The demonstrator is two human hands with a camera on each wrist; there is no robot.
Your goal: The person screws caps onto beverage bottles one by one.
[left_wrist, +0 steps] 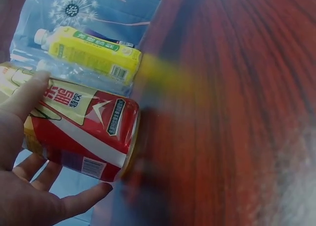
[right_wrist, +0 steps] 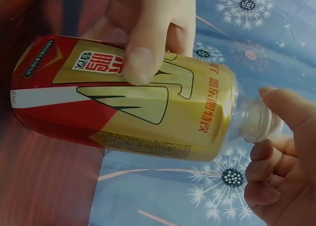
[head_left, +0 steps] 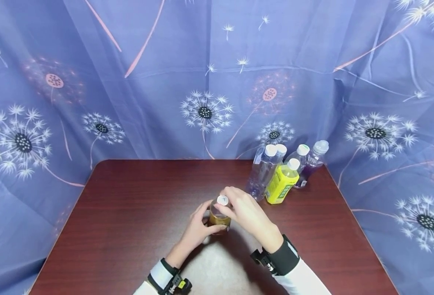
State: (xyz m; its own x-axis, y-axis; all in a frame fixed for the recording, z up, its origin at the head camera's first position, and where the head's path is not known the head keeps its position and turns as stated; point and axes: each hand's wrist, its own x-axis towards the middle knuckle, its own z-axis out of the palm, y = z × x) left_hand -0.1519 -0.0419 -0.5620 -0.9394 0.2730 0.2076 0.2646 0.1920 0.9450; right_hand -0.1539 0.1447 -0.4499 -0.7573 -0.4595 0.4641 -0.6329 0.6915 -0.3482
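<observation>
A drink bottle with a gold and red label stands upright on the table, near its middle. My left hand grips the bottle's body, thumb on the near side and fingers around the far side. At the top, my right hand pinches the white cap between thumb and curled fingers, as the right wrist view shows closely. The cap sits on the bottle's neck. In the left wrist view the label's red lower part faces the camera.
Several bottles are grouped at the table's back right: a yellow-labelled bottle in front, a tall clear bottle left of it and a purple-tinted bottle behind. A blue dandelion-print curtain hangs behind the dark red table.
</observation>
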